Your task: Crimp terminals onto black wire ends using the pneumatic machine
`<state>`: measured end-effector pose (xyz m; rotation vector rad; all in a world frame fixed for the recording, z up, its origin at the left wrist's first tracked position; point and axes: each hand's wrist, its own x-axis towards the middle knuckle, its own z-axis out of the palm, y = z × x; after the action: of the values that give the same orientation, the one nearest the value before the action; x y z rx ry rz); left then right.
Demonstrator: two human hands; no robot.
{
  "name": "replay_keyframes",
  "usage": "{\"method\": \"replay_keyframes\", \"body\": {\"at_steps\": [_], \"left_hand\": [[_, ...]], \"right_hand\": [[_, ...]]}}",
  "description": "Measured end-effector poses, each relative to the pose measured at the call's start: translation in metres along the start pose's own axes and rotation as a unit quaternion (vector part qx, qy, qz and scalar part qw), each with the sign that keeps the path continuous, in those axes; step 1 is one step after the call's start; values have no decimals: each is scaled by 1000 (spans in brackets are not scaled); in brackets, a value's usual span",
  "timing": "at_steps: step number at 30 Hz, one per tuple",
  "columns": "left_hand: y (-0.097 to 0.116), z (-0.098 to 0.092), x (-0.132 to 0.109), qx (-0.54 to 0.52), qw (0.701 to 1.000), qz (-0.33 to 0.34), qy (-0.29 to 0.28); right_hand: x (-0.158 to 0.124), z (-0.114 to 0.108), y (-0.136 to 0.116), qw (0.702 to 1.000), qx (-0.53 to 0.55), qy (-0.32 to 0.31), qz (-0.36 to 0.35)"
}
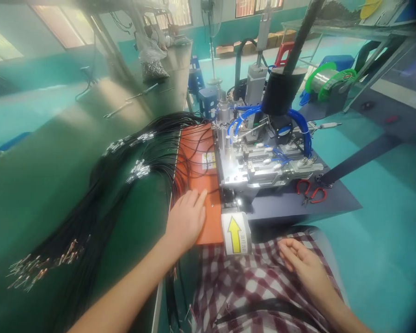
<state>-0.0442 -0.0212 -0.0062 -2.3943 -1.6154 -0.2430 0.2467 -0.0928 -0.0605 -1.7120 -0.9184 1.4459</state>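
Observation:
My left hand [187, 215] lies palm down on the orange plate [211, 226], its fingers stretched forward. Thin black cables [183, 166] cross the plate just ahead of the fingertips, and a short dark piece runs from near the index finger toward the machine [263, 162]. Whether the fingers press on a cable is hidden. Above my lap, my right hand [303, 261] is loosely closed, thumb near the curled fingers, with nothing visible in it. Between the hands hangs a white label with a yellow arrow [234, 235]. A black cable [273, 305] lies across the checked cloth on my lap.
Bundles of black cables [90, 208] with bare copper ends and shiny metal terminals [138, 171] cover part of the green table [14, 194]. Red-handled pliers [311, 193] lie on the machine's base. Farther back are a wire spool [329, 81] and a bag of small parts [153, 69].

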Motion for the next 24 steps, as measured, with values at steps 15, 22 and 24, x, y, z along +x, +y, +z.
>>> {"method": "replay_keyframes", "body": {"at_steps": [15, 22, 24], "left_hand": [[-1, 5, 1, 5, 999, -34, -1], [-2, 4, 6, -9, 999, -35, -13], [-2, 4, 8, -16, 999, -35, -16]], "right_hand": [[-12, 0, 42, 996, -24, -86, -7], [-26, 9, 44, 989, -37, -140, 0], [-27, 11, 43, 988, -46, -147, -4]]}}
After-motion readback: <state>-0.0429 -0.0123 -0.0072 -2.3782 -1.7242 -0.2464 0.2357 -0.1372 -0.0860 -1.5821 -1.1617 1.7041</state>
